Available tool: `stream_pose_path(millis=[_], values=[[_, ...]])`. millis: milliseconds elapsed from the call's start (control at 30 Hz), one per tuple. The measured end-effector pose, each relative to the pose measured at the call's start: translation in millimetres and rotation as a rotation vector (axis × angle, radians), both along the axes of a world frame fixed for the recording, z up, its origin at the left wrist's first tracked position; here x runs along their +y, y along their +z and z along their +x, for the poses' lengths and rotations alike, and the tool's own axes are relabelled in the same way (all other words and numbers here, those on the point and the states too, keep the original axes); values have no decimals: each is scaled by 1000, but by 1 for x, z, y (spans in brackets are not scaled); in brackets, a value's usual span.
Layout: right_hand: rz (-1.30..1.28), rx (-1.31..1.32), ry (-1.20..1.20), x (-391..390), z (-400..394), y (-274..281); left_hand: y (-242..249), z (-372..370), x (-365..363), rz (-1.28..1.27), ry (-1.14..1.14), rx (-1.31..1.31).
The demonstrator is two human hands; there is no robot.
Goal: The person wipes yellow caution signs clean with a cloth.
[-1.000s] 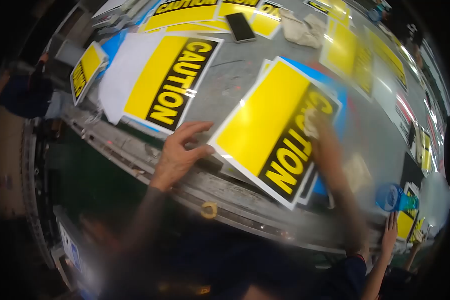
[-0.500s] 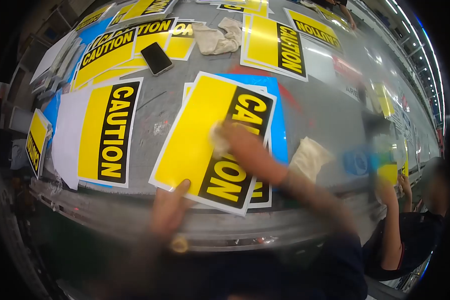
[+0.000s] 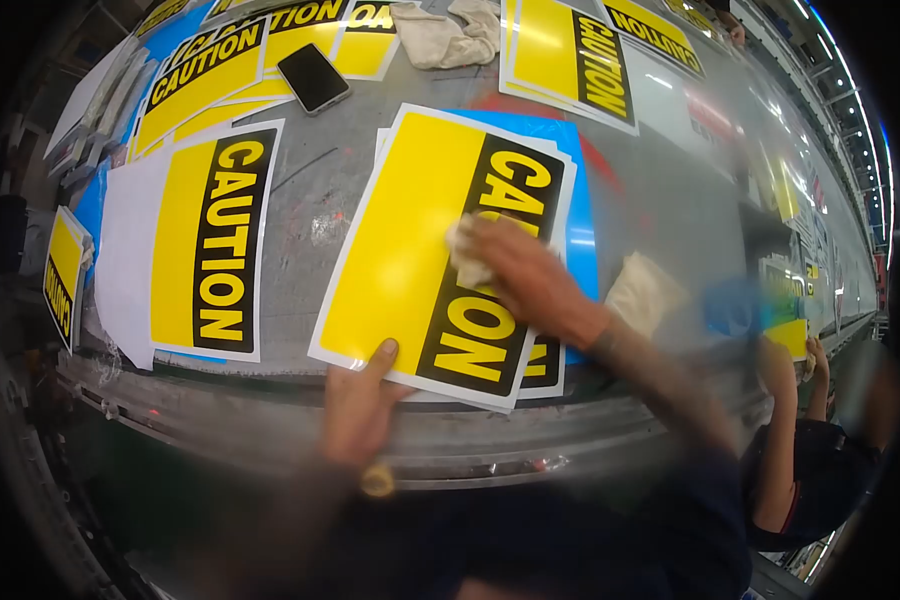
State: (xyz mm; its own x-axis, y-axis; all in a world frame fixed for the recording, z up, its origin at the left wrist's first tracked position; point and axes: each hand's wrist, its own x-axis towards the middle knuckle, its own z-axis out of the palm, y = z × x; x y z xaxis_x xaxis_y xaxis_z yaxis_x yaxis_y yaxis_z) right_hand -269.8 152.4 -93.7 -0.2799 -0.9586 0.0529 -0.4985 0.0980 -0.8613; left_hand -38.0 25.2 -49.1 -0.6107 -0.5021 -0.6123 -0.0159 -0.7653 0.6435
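Note:
A yellow and black caution sign point(image 3: 400, 230) lies tilted in front of me, on top of other signs and a blue sheet point(image 3: 583, 250). My left hand point(image 3: 362, 405) grips its lower left edge, thumb on the face and the fingers underneath. In my right hand point(image 3: 525, 270) is a bunched white cloth point(image 3: 467, 255), pressed on the sign where the yellow meets the black band. The hand covers the middle letters of the word. To the left lies another caution sign point(image 3: 175, 250), over white paper.
A black phone point(image 3: 313, 78) lies beyond the sign, near stacked caution signs point(image 3: 195, 85). Pale cloths point(image 3: 450, 35) rest at the back, another cloth point(image 3: 642, 295) to the right. A co-worker point(image 3: 815, 470) holds a yellow sheet at the right. The metal table edge point(image 3: 450, 440) runs close to me.
The view has shifted, so the table things sit higher in it. My right hand still presses the cloth on the sign's middle, and my left hand keeps its lower edge.

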Motion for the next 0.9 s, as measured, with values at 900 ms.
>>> stream_pose_path(millis=[900], values=[[-228, 460, 105, -29, -2, 17, -14, 8, 0, -185, -90, -129]])
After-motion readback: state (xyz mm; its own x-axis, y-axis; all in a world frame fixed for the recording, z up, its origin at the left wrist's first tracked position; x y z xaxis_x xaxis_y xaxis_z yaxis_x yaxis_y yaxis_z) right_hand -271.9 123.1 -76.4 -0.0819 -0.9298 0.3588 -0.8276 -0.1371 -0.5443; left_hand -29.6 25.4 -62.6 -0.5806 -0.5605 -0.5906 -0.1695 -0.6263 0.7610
